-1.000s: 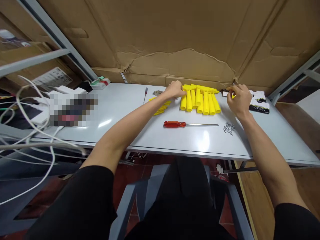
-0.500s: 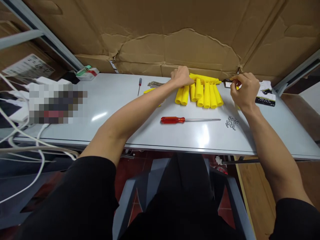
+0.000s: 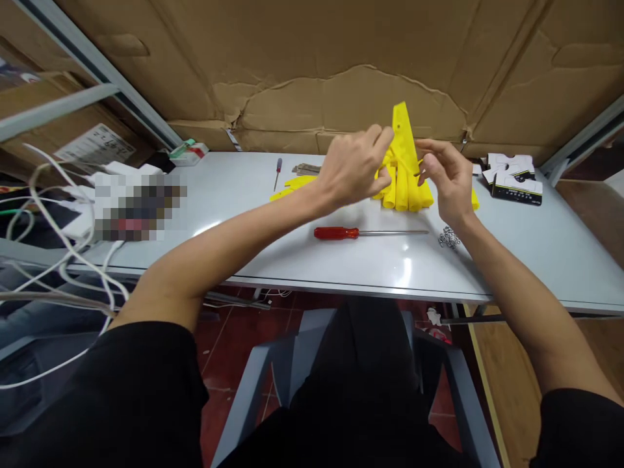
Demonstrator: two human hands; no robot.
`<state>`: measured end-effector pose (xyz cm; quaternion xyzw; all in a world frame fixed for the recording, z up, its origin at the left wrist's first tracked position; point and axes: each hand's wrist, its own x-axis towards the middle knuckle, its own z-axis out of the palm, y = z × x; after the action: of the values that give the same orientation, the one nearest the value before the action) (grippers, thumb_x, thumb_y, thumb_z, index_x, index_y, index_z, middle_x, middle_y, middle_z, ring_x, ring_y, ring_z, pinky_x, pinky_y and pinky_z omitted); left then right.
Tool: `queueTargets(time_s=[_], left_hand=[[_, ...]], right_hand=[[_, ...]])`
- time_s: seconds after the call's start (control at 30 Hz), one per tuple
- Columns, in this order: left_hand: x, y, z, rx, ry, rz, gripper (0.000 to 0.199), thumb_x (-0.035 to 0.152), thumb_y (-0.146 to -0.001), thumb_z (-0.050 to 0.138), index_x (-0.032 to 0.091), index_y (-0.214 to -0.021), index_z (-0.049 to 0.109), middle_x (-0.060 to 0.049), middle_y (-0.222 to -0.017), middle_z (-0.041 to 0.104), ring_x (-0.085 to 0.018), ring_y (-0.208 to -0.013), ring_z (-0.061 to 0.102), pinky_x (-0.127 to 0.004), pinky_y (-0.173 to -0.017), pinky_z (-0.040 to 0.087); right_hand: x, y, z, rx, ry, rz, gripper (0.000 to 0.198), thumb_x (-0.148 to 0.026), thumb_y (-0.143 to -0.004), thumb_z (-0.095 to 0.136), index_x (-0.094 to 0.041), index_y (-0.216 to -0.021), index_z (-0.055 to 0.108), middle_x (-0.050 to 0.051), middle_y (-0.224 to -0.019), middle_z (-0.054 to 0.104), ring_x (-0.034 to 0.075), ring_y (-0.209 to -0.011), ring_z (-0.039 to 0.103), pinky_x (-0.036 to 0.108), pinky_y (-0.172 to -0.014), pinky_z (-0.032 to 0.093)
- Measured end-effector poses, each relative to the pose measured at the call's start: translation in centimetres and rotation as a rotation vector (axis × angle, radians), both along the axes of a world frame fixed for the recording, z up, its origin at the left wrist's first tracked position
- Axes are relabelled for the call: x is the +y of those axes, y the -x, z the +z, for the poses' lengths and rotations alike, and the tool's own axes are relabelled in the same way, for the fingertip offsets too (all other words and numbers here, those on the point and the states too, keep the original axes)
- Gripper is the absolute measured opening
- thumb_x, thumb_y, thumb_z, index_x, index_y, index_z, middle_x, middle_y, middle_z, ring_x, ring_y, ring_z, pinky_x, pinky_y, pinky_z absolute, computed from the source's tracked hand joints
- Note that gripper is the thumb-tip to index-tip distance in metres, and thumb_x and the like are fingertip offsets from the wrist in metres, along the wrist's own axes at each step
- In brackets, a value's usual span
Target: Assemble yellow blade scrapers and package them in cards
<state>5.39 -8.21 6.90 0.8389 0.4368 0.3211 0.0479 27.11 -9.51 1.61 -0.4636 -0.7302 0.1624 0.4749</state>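
Observation:
My left hand is closed on a yellow plastic tube, raised above the table with its flat, holed end upward. The part inside my fingers is hidden. Just to its right is my right hand, thumb and fingers apart and close to the tube's edge; I cannot tell if they touch it. Below and behind lies a row of similar yellow tubes, their round hollow ends facing me. A red-handled screwdriver lies in front of them. A small heap of screws sits near my right wrist.
On the white table, flat yellow pieces, metal strips and a small screwdriver lie left of the tubes. Black-and-white boxes are at the right. White cables hang left; cardboard stands behind.
My left hand has lifted a yellow tube from the row and brought it up, nearer to me. My right hand has moved left toward it, its fingers spreading. The view has shifted slightly.

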Motion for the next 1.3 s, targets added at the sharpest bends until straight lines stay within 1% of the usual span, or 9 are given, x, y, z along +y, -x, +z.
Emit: queueTargets(time_s=[0.17,0.3,0.5,0.6,0.77,0.97,1.03,1.17,1.3], left_hand=[[-2.2,1.3,-2.5,0.018,0.050,-0.038,0.026,0.028,-0.084,0.073,0.025,-0.109,0.065,-0.012,-0.130,0.066,-0.038,-0.122,0.062,-0.044,-0.094,0.050],[0.0,4.9,-3.2,-0.165,0.006,0.038,0.038,0.032,-0.087,0.075,0.026,-0.122,0.062,-0.010,-0.129,0.065,-0.036,-0.136,0.054,-0.043,-0.102,0.050],[2.5,8.2,-3.9,-0.243,-0.083,0.144,0.040,0.038,-0.094,0.066,0.029,-0.133,0.063,-0.013,-0.135,0.060,-0.037,-0.141,0.052,-0.045,-0.113,0.048],[2.4,7.8,-4.4,-0.227,-0.079,0.130,0.044,0.039,-0.094,0.066,0.028,-0.136,0.064,-0.013,-0.132,0.063,-0.036,-0.139,0.053,-0.045,-0.114,0.047],[2.5,7.5,-4.8,-0.192,-0.125,0.124,0.042,0.041,-0.097,0.063,0.028,-0.137,0.065,-0.013,-0.127,0.063,-0.036,-0.137,0.054,-0.042,-0.112,0.048],[2.4,7.5,-5.5,0.042,-0.278,0.109,0.046,0.039,-0.107,0.044,0.031,-0.152,0.052,-0.013,-0.128,0.058,-0.032,-0.121,0.061,-0.043,-0.094,0.054],[0.4,6.6,-5.7,0.157,-0.308,0.040,0.047,0.034,-0.108,0.042,0.031,-0.154,0.048,-0.012,-0.126,0.060,-0.028,-0.109,0.064,-0.040,-0.084,0.054],[-5.1,3.8,-6.4,0.457,-0.395,-0.264,0.042,0.020,-0.104,0.044,0.028,-0.143,0.057,-0.009,-0.112,0.068,-0.022,-0.094,0.064,-0.031,-0.062,0.045],[-7.2,2.6,-7.0,0.661,-0.381,-0.429,0.039,0.019,-0.104,0.048,0.023,-0.142,0.059,-0.010,-0.110,0.070,-0.022,-0.095,0.062,-0.031,-0.057,0.040]], right_hand=[[-0.9,1.5,-0.5,0.158,0.032,0.115,0.063,-0.080,-0.085,0.064,-0.022,-0.106,0.072,0.005,-0.092,0.067,0.013,-0.081,0.062,0.029,-0.075,0.054],[-2.2,2.0,-0.5,-0.050,0.073,0.166,0.052,-0.068,-0.097,0.057,-0.020,-0.097,0.076,0.005,-0.081,0.070,0.013,-0.070,0.061,0.029,-0.068,0.049],[-3.7,4.6,-2.5,-0.730,-0.274,0.377,0.042,-0.047,-0.105,0.052,-0.026,-0.138,0.068,0.009,-0.125,0.070,0.022,-0.109,0.063,0.035,-0.081,0.051],[-3.7,6.2,-3.7,-0.931,-0.342,0.370,0.042,-0.031,-0.107,0.045,-0.027,-0.147,0.058,0.009,-0.122,0.071,0.019,-0.102,0.060,0.033,-0.075,0.048],[-3.7,6.6,-3.6,-1.106,-0.397,0.383,0.044,-0.020,-0.106,0.037,-0.023,-0.145,0.056,0.010,-0.113,0.070,0.014,-0.086,0.058,0.029,-0.058,0.037],[-4.1,2.4,-0.1,-0.939,-0.788,0.265,0.057,-0.026,-0.104,0.045,-0.031,-0.160,0.041,0.006,-0.103,0.068,0.013,-0.084,0.060,0.027,-0.062,0.045],[-3.3,-0.3,1.6,-0.840,-0.740,0.010,0.056,-0.027,-0.104,0.045,-0.032,-0.159,0.045,0.007,-0.103,0.067,0.014,-0.083,0.060,0.028,-0.067,0.046],[-0.3,-5.7,3.6,-0.815,-0.342,-0.443,0.053,-0.035,-0.105,0.043,-0.028,-0.156,0.053,0.012,-0.116,0.067,0.021,-0.100,0.064,0.035,-0.084,0.049],[2.7,-7.8,2.3,-0.924,-0.007,-0.505,0.044,-0.035,-0.098,0.055,-0.026,-0.139,0.066,0.011,-0.111,0.070,0.020,-0.098,0.062,0.036,-0.087,0.045]])
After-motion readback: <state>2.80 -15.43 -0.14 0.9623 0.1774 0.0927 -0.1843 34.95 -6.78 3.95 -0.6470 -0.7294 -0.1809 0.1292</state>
